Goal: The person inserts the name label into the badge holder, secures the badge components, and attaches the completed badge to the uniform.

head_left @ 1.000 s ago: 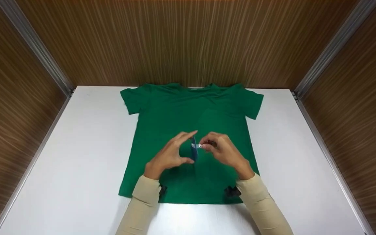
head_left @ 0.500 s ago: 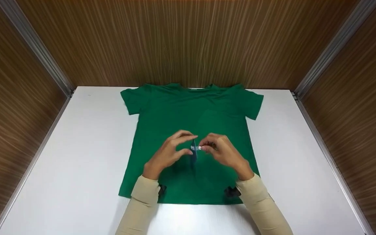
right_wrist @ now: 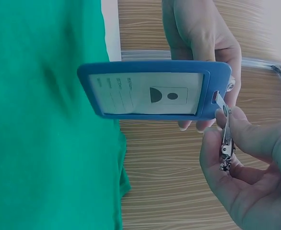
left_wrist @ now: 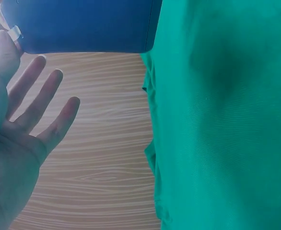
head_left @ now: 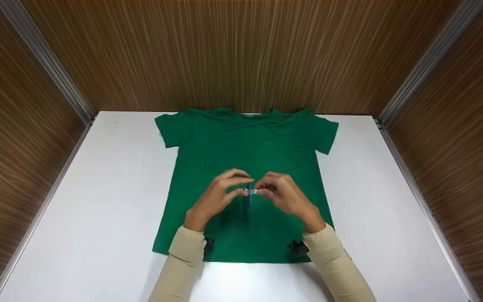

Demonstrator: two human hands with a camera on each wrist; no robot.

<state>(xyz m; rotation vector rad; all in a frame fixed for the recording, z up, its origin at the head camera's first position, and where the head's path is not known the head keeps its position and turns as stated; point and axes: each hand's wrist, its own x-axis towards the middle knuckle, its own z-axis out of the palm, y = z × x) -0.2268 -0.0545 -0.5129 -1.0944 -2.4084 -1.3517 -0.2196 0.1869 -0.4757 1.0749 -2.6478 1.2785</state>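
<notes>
A blue ID badge holder [right_wrist: 143, 91] with a printed card under its window hangs over the green T-shirt [head_left: 224, 142]. A clear strap [right_wrist: 220, 101] passes through its slot and carries a metal clip [right_wrist: 227, 143]. My right hand [head_left: 285, 193] pinches the clip between thumb and fingers, as the right wrist view shows. My left hand [head_left: 216, 197] holds the badge holder at its slotted end. Its thumb [left_wrist: 5, 50] rests by the strap, while several other fingers stretch out loosely. The snap stud [right_wrist: 230, 85] shows beside the slot, partly in front of the left hand.
Spread flat on a white table [head_left: 111, 188], the T-shirt has its collar toward the back. A wood-grain back wall [head_left: 241, 54] and side walls with metal corner strips [head_left: 48, 54] surround the table.
The left thumb has shifted from the badge holder's near edge up to the strap by the slot. The badge holder now hangs lower and edge-on, and the hands are slightly closer together.
</notes>
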